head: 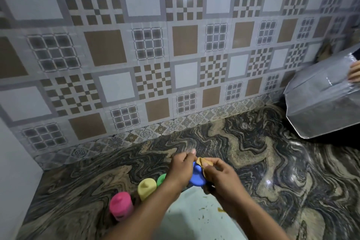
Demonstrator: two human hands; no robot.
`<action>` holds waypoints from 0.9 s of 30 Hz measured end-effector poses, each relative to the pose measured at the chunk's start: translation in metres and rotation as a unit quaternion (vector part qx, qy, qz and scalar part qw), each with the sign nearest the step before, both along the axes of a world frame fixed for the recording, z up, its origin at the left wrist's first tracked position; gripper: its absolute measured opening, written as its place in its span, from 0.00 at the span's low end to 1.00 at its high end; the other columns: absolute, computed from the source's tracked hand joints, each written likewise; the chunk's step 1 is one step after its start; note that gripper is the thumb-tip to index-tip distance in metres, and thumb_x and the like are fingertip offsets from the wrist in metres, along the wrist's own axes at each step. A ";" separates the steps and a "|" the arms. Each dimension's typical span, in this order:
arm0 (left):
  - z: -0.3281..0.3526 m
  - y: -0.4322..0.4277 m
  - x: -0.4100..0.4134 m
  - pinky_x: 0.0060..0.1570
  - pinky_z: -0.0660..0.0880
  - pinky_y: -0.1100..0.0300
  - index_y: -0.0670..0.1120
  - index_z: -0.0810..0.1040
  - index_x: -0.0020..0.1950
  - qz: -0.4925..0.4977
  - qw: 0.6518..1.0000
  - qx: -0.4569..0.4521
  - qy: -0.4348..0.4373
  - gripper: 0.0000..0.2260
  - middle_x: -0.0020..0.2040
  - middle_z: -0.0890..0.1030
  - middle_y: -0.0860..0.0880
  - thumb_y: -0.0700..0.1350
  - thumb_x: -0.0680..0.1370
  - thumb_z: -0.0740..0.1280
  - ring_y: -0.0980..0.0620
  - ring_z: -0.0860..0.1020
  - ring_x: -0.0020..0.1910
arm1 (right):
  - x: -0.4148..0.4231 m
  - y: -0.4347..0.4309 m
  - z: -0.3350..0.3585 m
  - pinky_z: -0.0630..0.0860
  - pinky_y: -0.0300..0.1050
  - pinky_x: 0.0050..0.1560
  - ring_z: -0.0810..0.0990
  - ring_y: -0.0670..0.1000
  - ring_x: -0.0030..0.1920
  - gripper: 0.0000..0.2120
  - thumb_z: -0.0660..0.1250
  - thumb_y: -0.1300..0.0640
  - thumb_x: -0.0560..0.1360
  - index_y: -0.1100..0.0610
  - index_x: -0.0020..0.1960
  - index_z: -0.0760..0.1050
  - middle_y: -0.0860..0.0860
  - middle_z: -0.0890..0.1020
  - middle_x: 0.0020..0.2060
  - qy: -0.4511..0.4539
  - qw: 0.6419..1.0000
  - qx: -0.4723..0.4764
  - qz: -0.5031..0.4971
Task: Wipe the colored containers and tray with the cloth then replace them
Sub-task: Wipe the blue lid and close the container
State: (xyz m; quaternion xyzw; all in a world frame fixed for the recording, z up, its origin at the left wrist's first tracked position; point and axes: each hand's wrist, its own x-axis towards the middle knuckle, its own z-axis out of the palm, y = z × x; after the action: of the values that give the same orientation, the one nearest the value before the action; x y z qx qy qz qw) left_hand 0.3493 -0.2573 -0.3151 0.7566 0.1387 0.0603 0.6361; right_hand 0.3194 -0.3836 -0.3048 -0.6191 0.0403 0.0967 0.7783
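Observation:
My left hand point(180, 169) grips a blue container point(197, 177) above the marble counter, low in the middle of the view. My right hand point(218, 176) pinches a brown cloth point(202, 162) against the blue container's top. A green container point(161, 179), a yellow container point(146, 189) and a pink container point(120, 205) stand in a row on the counter to the left, the green one partly hidden behind my left wrist. A pale tray point(191, 218) lies under my forearms with small bits of debris on it.
The patterned marble counter point(272, 171) runs back to a tiled wall point(155, 54). At the right edge another person's hand point(354, 73) holds a large tilted silver tin point(323, 99). A plain grey wall point(15, 171) closes the left side.

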 end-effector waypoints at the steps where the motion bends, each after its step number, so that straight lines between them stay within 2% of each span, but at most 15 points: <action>1: 0.005 -0.001 0.001 0.32 0.66 0.59 0.47 0.74 0.33 0.028 0.999 0.021 -0.024 0.18 0.27 0.73 0.54 0.47 0.83 0.63 0.52 0.70 0.30 | 0.001 0.000 0.003 0.67 0.43 0.27 0.72 0.53 0.27 0.07 0.63 0.66 0.79 0.64 0.54 0.77 0.60 0.80 0.33 -0.009 1.000 0.000 0.011; 4: 0.022 -0.015 -0.003 0.37 0.68 0.55 0.45 0.74 0.38 0.198 0.971 0.054 -0.120 0.16 0.34 0.77 0.51 0.46 0.84 0.59 0.52 0.74 0.33 | -0.009 0.026 -0.005 0.79 0.49 0.34 0.81 0.53 0.35 0.05 0.67 0.60 0.80 0.57 0.55 0.79 0.57 0.85 0.41 -0.054 0.994 0.027 -0.094; 6: 0.022 -0.020 -0.005 0.41 0.73 0.52 0.42 0.75 0.42 0.247 0.957 0.036 -0.149 0.16 0.38 0.80 0.48 0.48 0.85 0.57 0.47 0.79 0.39 | -0.016 0.041 -0.014 0.83 0.57 0.42 0.85 0.56 0.42 0.05 0.68 0.59 0.79 0.54 0.55 0.79 0.56 0.87 0.44 -0.052 0.982 0.063 -0.170; 8: 0.015 -0.020 -0.006 0.45 0.75 0.48 0.44 0.75 0.41 0.222 0.965 0.029 -0.137 0.17 0.39 0.81 0.48 0.52 0.84 0.57 0.43 0.80 0.43 | -0.012 0.039 -0.014 0.81 0.57 0.40 0.84 0.59 0.40 0.06 0.67 0.62 0.80 0.56 0.55 0.79 0.59 0.86 0.43 -0.027 0.976 0.096 -0.193; 11: 0.002 -0.008 -0.009 0.47 0.76 0.48 0.50 0.74 0.43 0.095 0.980 0.069 -0.161 0.18 0.40 0.79 0.53 0.61 0.79 0.55 0.47 0.79 0.43 | 0.004 0.019 -0.008 0.76 0.48 0.33 0.79 0.56 0.37 0.06 0.66 0.62 0.80 0.60 0.56 0.78 0.63 0.85 0.45 -0.026 0.981 0.084 -0.173; 13: 0.002 0.001 -0.012 0.51 0.77 0.51 0.55 0.76 0.50 -0.010 0.965 0.144 -0.219 0.12 0.46 0.79 0.57 0.58 0.78 0.57 0.54 0.79 0.49 | 0.012 0.008 -0.004 0.74 0.45 0.32 0.78 0.55 0.37 0.06 0.67 0.61 0.80 0.60 0.56 0.79 0.64 0.84 0.44 -0.035 0.987 0.074 -0.138; 16: 0.002 0.015 -0.011 0.58 0.75 0.62 0.53 0.82 0.56 -0.111 0.925 0.239 -0.273 0.11 0.54 0.77 0.59 0.50 0.76 0.66 0.58 0.77 0.56 | 0.020 -0.001 -0.003 0.77 0.51 0.41 0.80 0.58 0.40 0.07 0.67 0.60 0.80 0.60 0.56 0.79 0.64 0.85 0.46 -0.027 0.993 0.075 -0.088; 18: 0.006 0.021 -0.011 0.58 0.75 0.63 0.53 0.84 0.55 -0.121 0.922 0.248 -0.270 0.10 0.54 0.78 0.60 0.49 0.75 0.70 0.58 0.78 0.57 | 0.023 -0.003 -0.004 0.78 0.57 0.46 0.82 0.60 0.42 0.07 0.67 0.60 0.80 0.61 0.56 0.79 0.66 0.85 0.47 -0.026 0.994 0.076 -0.074; 19: 0.006 0.024 -0.011 0.57 0.75 0.63 0.53 0.84 0.54 -0.119 0.924 0.244 -0.268 0.09 0.53 0.79 0.59 0.49 0.74 0.72 0.58 0.78 0.56 | 0.023 -0.002 -0.004 0.78 0.57 0.45 0.82 0.60 0.42 0.07 0.67 0.60 0.80 0.61 0.56 0.79 0.66 0.85 0.47 -0.027 0.995 0.072 -0.070; 23: 0.005 0.029 -0.011 0.51 0.78 0.56 0.48 0.85 0.49 -0.097 0.926 0.239 -0.275 0.07 0.47 0.82 0.55 0.47 0.74 0.72 0.58 0.80 0.48 | 0.025 0.005 -0.007 0.76 0.47 0.33 0.78 0.57 0.35 0.06 0.65 0.60 0.81 0.63 0.53 0.78 0.65 0.83 0.40 -0.029 0.995 0.029 -0.091; 27: -0.004 0.044 -0.007 0.44 0.78 0.54 0.50 0.81 0.45 -0.024 0.936 0.246 -0.249 0.04 0.42 0.82 0.55 0.50 0.75 0.69 0.55 0.81 0.41 | 0.042 -0.004 -0.011 0.70 0.41 0.25 0.72 0.52 0.26 0.07 0.62 0.60 0.82 0.63 0.51 0.75 0.58 0.77 0.31 0.027 0.983 0.028 -0.177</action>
State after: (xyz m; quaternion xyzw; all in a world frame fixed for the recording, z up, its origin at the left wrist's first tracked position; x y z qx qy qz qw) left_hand 0.3418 -0.2137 -0.3190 0.8530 -0.0614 0.2640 0.4460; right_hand 0.3615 -0.3874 -0.3162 -0.5771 0.1676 -0.0244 0.7989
